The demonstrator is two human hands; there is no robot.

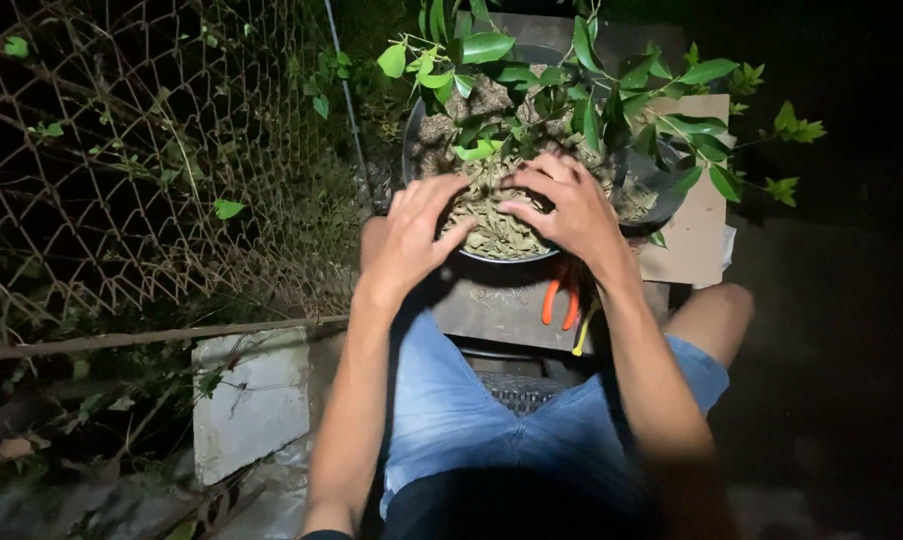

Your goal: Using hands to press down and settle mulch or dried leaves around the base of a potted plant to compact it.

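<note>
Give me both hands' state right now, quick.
Left hand: open, fingers spread, pressing on the dry leaves at the pot's near rim.
Right hand: open, fingers curled down onto the same leaves, gripping nothing.

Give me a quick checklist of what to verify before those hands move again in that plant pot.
1. Left hand on the pot rim and mulch: ok.
2. Right hand spread on the dry leaf mulch: ok.
3. Leafy plant standing upright: ok.
4. Orange-handled pliers lying below the pot, apart from both hands: ok.
5. Pot base steady: cannot tell.
</note>
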